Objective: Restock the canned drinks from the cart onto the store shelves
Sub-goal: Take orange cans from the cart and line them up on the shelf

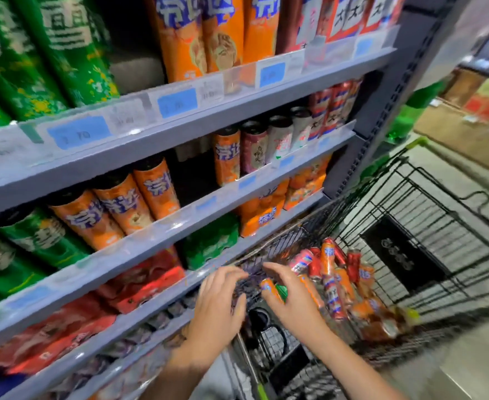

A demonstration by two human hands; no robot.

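Several orange, red and pink drink cans [341, 278] lie in a heap in the black wire cart basket [428, 232] at the lower right. My right hand [295, 298] reaches into the basket's near-left corner, fingers and thumb curled round a small orange can [270, 287]. My left hand [218, 304] hovers beside it over the cart's left rim with fingers spread, holding nothing. On the middle shelf [180, 223] stand orange cans [128, 203], with a dark gap [191, 180] to their right.
Grey shelves fill the left, with tall green cans [35, 235], mixed cans [266, 140] and orange and red multipacks [266, 209] lower down. The shelf upright [381, 105] stands just beyond the cart. Boxes [468, 111] sit on the floor at far right.
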